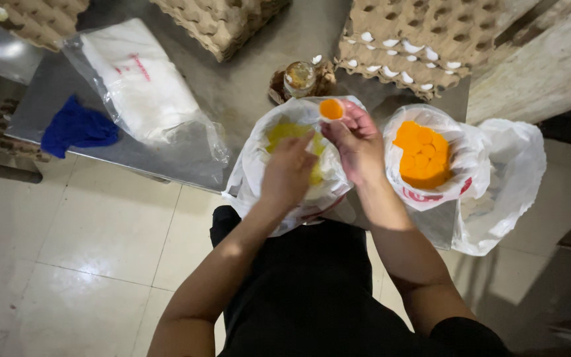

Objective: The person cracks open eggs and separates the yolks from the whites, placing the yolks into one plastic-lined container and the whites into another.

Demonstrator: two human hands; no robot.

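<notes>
Left hand (290, 173): fingers curled, grasp unclear, over egg-white bag (259, 165). Right hand (358, 142): grips yolk-filled half eggshell (331, 108). Yolk bag (431, 178), white, red-printed, rightward.

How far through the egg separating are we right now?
Done: the right bag holds a heap of orange yolks, and yellowish liquid sits in the middle bag; empty shells lie in a tray.
In hand: the right hand holds a half shell with a yolk over the middle bag, left hand beside it.
Left: no whole eggs are in view, so I cannot tell.
</notes>
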